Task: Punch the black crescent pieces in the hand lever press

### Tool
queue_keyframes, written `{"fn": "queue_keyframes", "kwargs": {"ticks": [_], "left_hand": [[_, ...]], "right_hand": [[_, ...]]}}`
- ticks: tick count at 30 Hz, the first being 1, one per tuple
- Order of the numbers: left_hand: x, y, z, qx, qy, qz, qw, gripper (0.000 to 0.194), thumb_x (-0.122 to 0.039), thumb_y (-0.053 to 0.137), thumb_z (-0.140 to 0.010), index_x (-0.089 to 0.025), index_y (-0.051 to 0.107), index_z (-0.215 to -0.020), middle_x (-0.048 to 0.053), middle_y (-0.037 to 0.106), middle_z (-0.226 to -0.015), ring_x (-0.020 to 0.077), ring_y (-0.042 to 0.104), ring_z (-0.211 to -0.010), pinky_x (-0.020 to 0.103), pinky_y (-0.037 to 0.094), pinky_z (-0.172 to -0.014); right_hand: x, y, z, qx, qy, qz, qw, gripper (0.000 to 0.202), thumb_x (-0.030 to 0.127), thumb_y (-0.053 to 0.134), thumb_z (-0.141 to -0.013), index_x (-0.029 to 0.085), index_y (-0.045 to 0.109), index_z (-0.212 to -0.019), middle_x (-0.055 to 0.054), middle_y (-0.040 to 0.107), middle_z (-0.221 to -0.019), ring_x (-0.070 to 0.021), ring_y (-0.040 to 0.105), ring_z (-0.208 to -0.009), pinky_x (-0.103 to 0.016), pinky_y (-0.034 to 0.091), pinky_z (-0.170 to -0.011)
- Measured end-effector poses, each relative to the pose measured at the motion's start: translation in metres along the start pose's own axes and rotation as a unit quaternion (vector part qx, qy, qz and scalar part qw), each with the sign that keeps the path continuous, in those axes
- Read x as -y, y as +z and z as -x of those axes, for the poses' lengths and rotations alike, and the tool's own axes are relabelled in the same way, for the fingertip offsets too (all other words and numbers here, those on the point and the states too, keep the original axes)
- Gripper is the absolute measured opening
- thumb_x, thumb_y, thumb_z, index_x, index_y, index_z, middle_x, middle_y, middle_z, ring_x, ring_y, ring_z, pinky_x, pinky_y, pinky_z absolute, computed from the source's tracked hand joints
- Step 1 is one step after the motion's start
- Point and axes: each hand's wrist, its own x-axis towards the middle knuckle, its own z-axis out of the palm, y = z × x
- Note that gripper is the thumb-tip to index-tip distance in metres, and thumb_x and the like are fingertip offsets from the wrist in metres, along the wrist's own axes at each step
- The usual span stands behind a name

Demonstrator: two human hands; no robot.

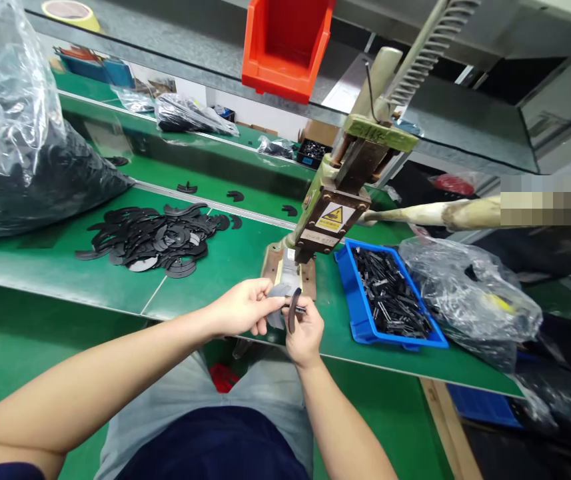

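My left hand (242, 308) is closed, thumb and fingers pinching a flat curved plastic piece (279, 290) that looks grey in the light. Close against it, my right hand (306, 339) grips a black curved plastic piece (293, 312). A small slim black part also shows at its fingertips; how the parts meet is hidden by the fingers. Both hands are at the table's front edge, just before the base (308, 272) of a hand press (332, 207). Left of the press lies a heap of black curved pieces (160, 237).
A blue bin (358, 313) full of slim black parts stands right of the press, beside a clear plastic bag (475, 280). The press lever (430, 215) sticks out rightward. A large filled bag (20, 147) sits at left. An orange bin (285, 80) hangs above.
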Motion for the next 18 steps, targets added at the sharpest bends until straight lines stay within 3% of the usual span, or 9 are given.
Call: {"fn": "queue_keyframes", "kwargs": {"ticks": [4, 9, 12, 14, 16, 18], "left_hand": [[-0.008, 0.002, -0.005, 0.034, -0.007, 0.009, 0.999, 0.056, -0.073, 0.077, -0.079, -0.022, 0.053, -0.083, -0.003, 0.061, -0.047, 0.0117, 0.056, -0.037, 0.020, 0.043, -0.040], [-0.005, -0.007, -0.009, 0.027, -0.014, -0.067, 0.997, 0.052, -0.071, 0.070, -0.087, -0.022, 0.051, -0.084, -0.005, 0.060, -0.052, 0.0127, 0.057, -0.043, 0.022, 0.043, -0.045], [0.000, -0.006, -0.005, -0.075, 0.071, -0.149, 0.983, 0.044, -0.064, 0.065, -0.093, -0.021, 0.057, -0.094, -0.001, 0.066, -0.074, 0.0143, 0.061, -0.060, 0.026, 0.048, -0.056], [0.002, -0.002, -0.002, -0.141, 0.169, -0.240, 0.946, 0.037, -0.057, 0.066, -0.095, -0.021, 0.061, -0.096, 0.002, 0.065, -0.089, 0.0160, 0.062, -0.076, 0.030, 0.049, -0.069], [0.002, 0.002, -0.001, -0.138, 0.227, -0.317, 0.911, 0.033, -0.051, 0.065, -0.097, -0.021, 0.061, -0.084, 0.002, 0.061, -0.088, 0.0173, 0.058, -0.083, 0.032, 0.047, -0.076], [0.002, 0.005, -0.003, -0.101, 0.226, -0.341, 0.907, 0.039, -0.046, 0.060, -0.100, -0.020, 0.055, -0.072, 0.000, 0.055, -0.080, 0.0167, 0.055, -0.078, 0.031, 0.044, -0.075]], "right_hand": [[-0.001, -0.009, 0.001, 0.002, -0.015, 0.022, 1.000, 0.022, 0.042, 0.067, -0.095, 0.021, 0.062, -0.093, -0.001, 0.068, -0.082, -0.0140, 0.063, -0.068, -0.028, 0.053, -0.063], [0.001, -0.038, -0.006, 0.080, -0.064, 0.095, 0.990, 0.015, 0.035, 0.064, -0.098, 0.022, 0.070, -0.104, -0.003, 0.073, -0.088, -0.0152, 0.067, -0.077, -0.030, 0.055, -0.074], [0.005, -0.049, -0.011, 0.108, -0.104, 0.141, 0.979, 0.012, 0.031, 0.064, -0.098, 0.023, 0.072, -0.103, -0.004, 0.073, -0.089, -0.0173, 0.068, -0.083, -0.033, 0.054, -0.079], [0.008, -0.051, -0.014, 0.116, -0.130, 0.162, 0.971, 0.010, 0.028, 0.064, -0.098, 0.023, 0.071, -0.102, -0.004, 0.073, -0.089, -0.0176, 0.067, -0.083, -0.033, 0.053, -0.079], [0.009, -0.051, -0.016, 0.125, -0.155, 0.175, 0.964, 0.009, 0.026, 0.063, -0.098, 0.023, 0.070, -0.103, -0.005, 0.073, -0.089, -0.0177, 0.066, -0.082, -0.034, 0.053, -0.078], [0.010, -0.051, -0.017, 0.134, -0.179, 0.180, 0.958, 0.010, 0.023, 0.062, -0.098, 0.023, 0.069, -0.105, -0.006, 0.073, -0.092, -0.0180, 0.065, -0.083, -0.035, 0.053, -0.078]]}}
